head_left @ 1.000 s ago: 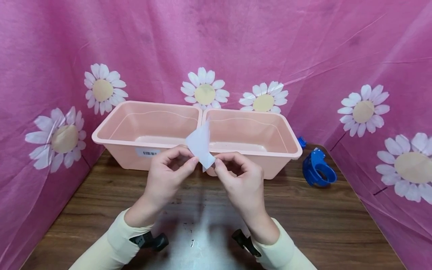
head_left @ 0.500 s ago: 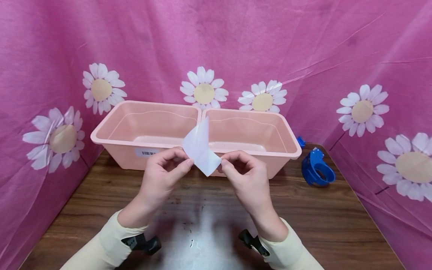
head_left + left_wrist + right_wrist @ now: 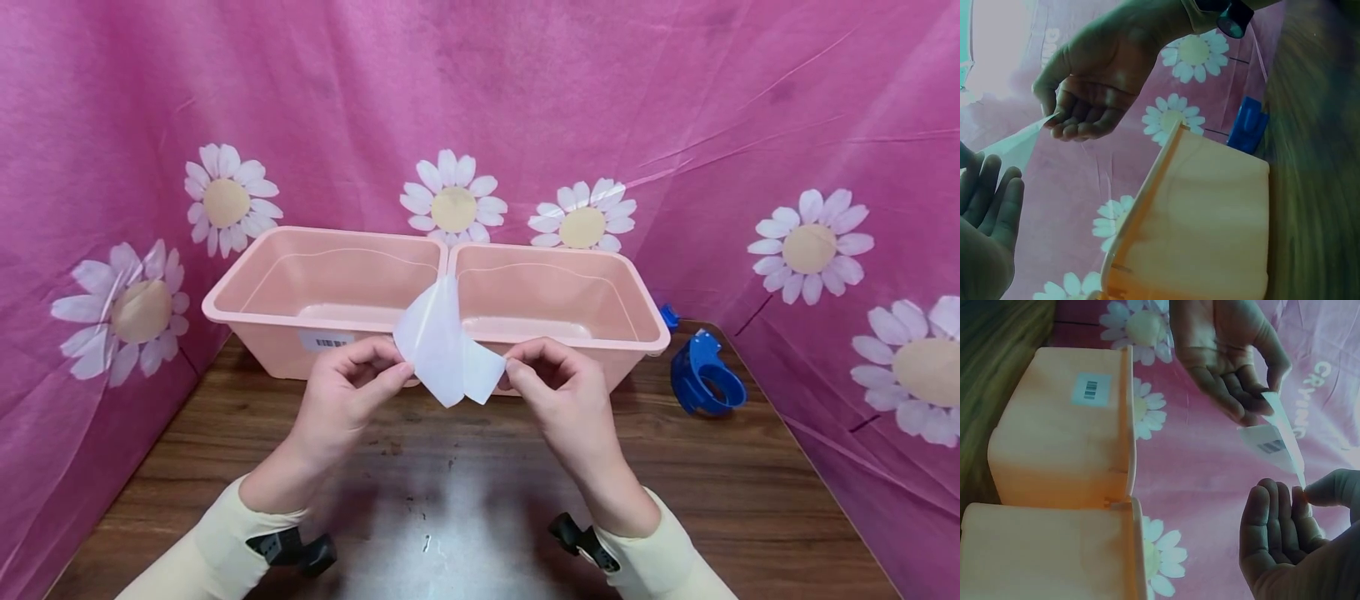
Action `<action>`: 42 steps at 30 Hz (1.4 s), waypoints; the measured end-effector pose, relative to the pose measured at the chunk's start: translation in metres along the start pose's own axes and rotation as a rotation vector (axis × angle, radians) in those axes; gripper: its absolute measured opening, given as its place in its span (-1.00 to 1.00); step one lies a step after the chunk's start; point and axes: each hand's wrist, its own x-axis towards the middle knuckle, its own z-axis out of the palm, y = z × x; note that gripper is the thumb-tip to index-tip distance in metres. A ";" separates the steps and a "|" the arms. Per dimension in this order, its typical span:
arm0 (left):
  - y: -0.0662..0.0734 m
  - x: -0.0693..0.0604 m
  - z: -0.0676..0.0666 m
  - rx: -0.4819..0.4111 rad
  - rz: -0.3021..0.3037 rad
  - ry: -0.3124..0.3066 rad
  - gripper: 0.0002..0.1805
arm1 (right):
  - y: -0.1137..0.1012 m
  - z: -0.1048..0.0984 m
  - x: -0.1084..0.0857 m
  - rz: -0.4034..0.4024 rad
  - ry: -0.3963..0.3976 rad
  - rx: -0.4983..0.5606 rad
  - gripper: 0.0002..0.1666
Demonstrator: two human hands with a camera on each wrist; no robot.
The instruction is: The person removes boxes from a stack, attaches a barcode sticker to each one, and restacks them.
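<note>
The left hand [image 3: 341, 387] holds one side of a white sheet [image 3: 435, 342], pinched between thumb and fingertips. The right hand [image 3: 566, 392] pinches a corner of the same sheet in like manner; on both hands the grip is narrow. The sheet is suspended between the two pinches, raised off the table, bent near the middle, with one peak pointing away from the person. The right wrist view shows a dark, barcode-like mark on its far face; the mark cannot be read.

Just beyond the left hand stands a pink bin [image 3: 262, 350] bearing a barcode label [image 3: 326, 340] on its near wall. Beside it, beyond the right hand, stands a second pink bin [image 3: 555, 292], the rims meeting or nearly so behind the sheet. To the right of the right hand, well apart from it, a blue plastic holder [image 3: 708, 375] with a ring rests on the wooden table [image 3: 712, 483]. Past the bins hangs a pink curtain [image 3: 480, 75] printed with daisies. Both wrists carry dark straps below the grip, over pale sleeves.
</note>
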 end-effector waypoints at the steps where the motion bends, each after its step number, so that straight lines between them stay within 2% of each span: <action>1: -0.001 -0.001 -0.002 0.010 0.002 -0.002 -0.60 | 0.001 -0.002 0.000 0.005 -0.007 0.001 -0.91; 12: -0.007 -0.009 -0.018 0.045 -0.053 -0.019 -0.57 | 0.009 -0.022 -0.002 0.047 -0.052 -0.040 -0.86; 20: -0.015 -0.015 -0.029 0.037 -0.080 -0.056 -0.58 | 0.017 -0.040 -0.006 0.061 -0.046 -0.122 -0.88; 25: -0.018 -0.019 -0.035 0.044 -0.092 -0.066 -0.57 | 0.022 -0.047 -0.009 0.059 -0.052 -0.128 -0.87; 33: -0.023 -0.022 -0.044 0.066 -0.118 -0.083 -0.60 | 0.029 -0.058 -0.013 0.111 -0.057 -0.160 -0.85; 37: -0.025 -0.023 -0.047 0.111 -0.152 -0.088 -0.67 | 0.031 -0.063 -0.015 0.141 -0.042 -0.151 -0.83; 42: -0.031 -0.027 -0.047 0.192 -0.185 -0.091 -0.87 | 0.035 -0.070 -0.016 0.167 -0.021 -0.176 -0.82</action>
